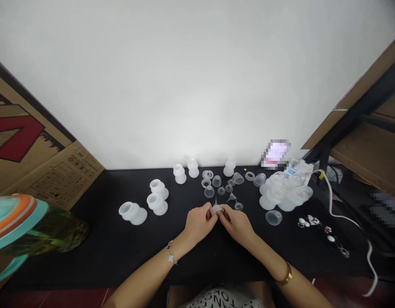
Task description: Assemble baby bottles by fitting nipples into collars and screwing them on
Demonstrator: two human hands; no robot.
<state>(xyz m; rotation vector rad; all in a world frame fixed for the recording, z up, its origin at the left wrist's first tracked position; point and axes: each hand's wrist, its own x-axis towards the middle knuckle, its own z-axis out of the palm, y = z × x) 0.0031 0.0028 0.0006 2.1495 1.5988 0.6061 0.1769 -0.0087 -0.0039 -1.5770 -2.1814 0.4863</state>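
Filling the upper frame, a pale wall (197, 85) rises behind a black bench (101, 248) that spans the lower half. A printed cardboard box (69, 171) stands at the left edge, and in front of it, lower left, sits a large jug (59, 226) with an orange and teal lid (its greenish contents show through the side).

At the lower centre, the left hand (200, 222) and the right hand (237, 224) meet, a bracelet on each arm. Right of centre, a group of milky bottles (280, 194) stands crowded together; a white cable (330, 201) snakes down past it. Six separate white bottles stand or lean across the left and middle of the frame, the nearest tilted bottle (133, 213) being leftmost. A phone (276, 153), its screen pixelated, leans behind the crowded group.

A clear dome (273, 217) lies right of the right hand. Above the hands, clear rings (206, 183) and small funnels (239, 206) are scattered. Smallest, a spiked clear cone (217, 208) sits between both hands, whose fingers pinch it from either side, spike upward.
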